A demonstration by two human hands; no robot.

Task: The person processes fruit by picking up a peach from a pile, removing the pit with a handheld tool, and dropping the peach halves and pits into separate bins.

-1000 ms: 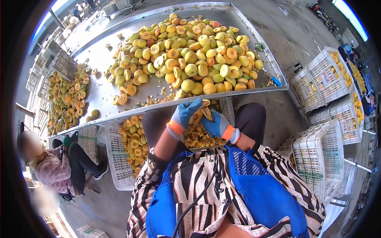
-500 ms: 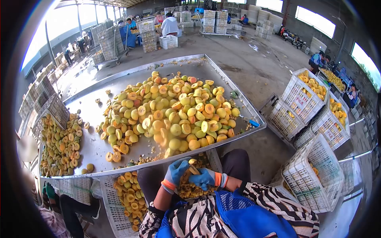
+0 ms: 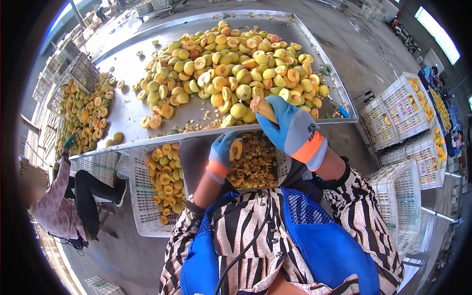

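At centre frame, the blue-gloved left hand point(image 3: 222, 153) clasps an orange peach half point(image 3: 236, 149) over the white plastic crate point(image 3: 282, 166) of cut fruit, so drops land inside, while the blue-gloved right hand point(image 3: 291, 129), higher right, pinches a yellow peach piece point(image 3: 261, 107) near the steel table point(image 3: 125, 110).

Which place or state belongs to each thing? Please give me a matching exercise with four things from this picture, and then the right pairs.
Things:
1. left hand
2. right hand
3. fruit pile
4. white crate

Places or states:
A. on the metal table
B. held high before the table's edge, gripping a fruit piece
C. under the table's edge, filled with yellow halves
D. low, over the lap crate, holding a fruit half

Pairs: 1-D, 2-B, 3-A, 4-C
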